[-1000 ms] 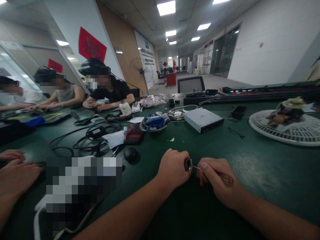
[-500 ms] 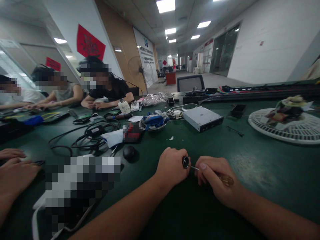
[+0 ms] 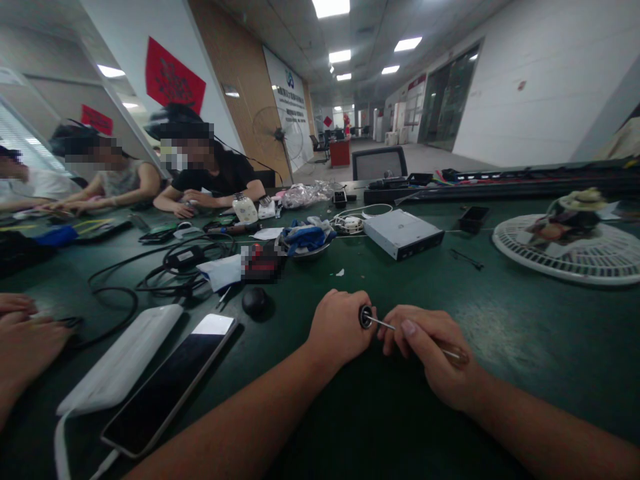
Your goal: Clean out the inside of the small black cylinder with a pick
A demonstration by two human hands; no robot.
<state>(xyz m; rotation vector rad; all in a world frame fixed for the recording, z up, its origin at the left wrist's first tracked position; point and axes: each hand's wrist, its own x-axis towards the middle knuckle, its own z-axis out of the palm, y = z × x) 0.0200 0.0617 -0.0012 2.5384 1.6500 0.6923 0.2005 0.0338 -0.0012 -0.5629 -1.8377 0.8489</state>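
Observation:
Near the front of the green table, my left hand (image 3: 340, 328) is closed around a small black round part (image 3: 366, 317) with a hollow end; most of it is hidden in my fingers. My right hand (image 3: 430, 350) grips a screwdriver (image 3: 455, 355) by its brownish, see-through handle. The thin metal shaft points left, and its tip is at the hollow end of the black part. Both hands are close together just above the tabletop. What the tip touches inside the part I cannot make out.
On the left lie a phone (image 3: 173, 383), a white power bank (image 3: 123, 360), a black mouse (image 3: 255, 302) and coiled cables (image 3: 185, 259). Ahead are a bowl of blue cloth (image 3: 306, 239) and a grey disc drive (image 3: 403, 233). A white fan grille (image 3: 565, 257) sits right. Another person's hands (image 3: 30, 340) rest at far left.
The black part's hollow end has turned more toward the camera, and the screwdriver tip now overlaps it. Both hands keep their hold; the whole view has shifted slightly.

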